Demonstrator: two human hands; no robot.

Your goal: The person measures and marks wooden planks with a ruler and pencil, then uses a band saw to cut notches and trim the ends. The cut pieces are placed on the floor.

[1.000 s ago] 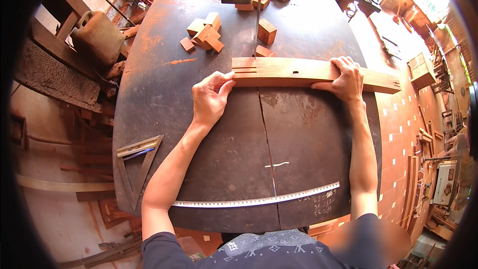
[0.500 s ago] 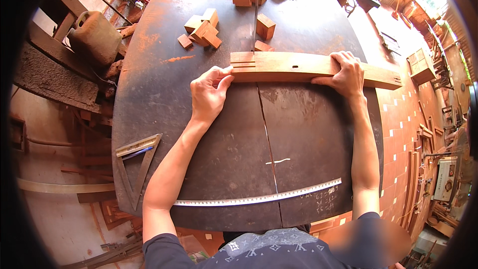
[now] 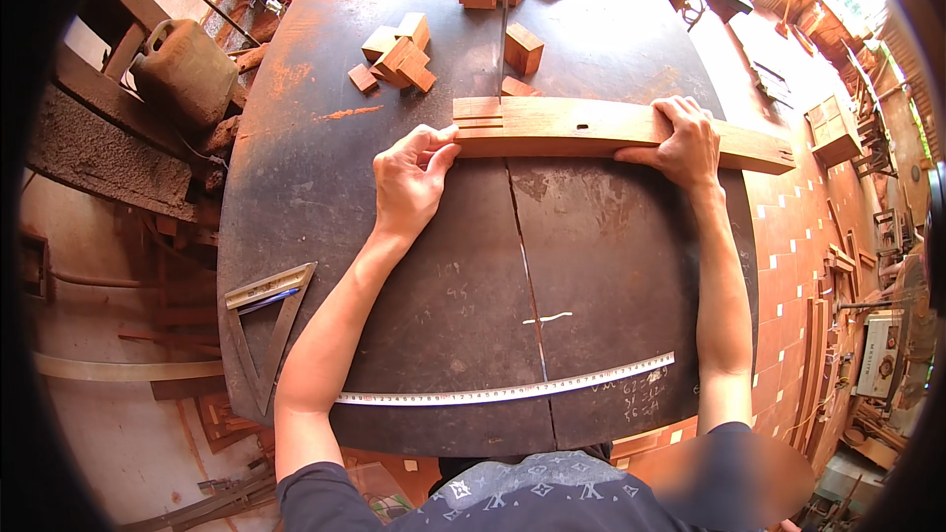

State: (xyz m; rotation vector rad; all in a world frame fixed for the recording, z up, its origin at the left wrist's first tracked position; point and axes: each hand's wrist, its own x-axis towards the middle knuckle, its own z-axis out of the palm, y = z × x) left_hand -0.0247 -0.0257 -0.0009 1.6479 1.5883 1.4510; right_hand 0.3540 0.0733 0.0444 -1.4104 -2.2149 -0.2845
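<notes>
A long reddish wooden beam point(image 3: 552, 128) lies crosswise on the dark saw table point(image 3: 424, 276). Its left end has narrow slots, and a small dark slot shows in its top face. The thin upright band saw blade point(image 3: 505, 30) meets the beam's far edge close to that left end. My left hand point(image 3: 409, 182) pinches the beam's left end between thumb and fingers. Farther right, my right hand point(image 3: 685, 143) wraps over the beam, fingers on the far side and thumb on the near side.
Small wood offcuts point(image 3: 404, 54) lie left of the blade, and one block point(image 3: 523, 49) sits right of it. More are heaped at the far edge. A triangular square point(image 3: 266, 325) with a blue pen lies at left. A measuring strip point(image 3: 503, 393) runs along the near edge.
The beam and both hands have shifted very slightly away from me. The grip of each hand stays the same, and the view has moved a little.
</notes>
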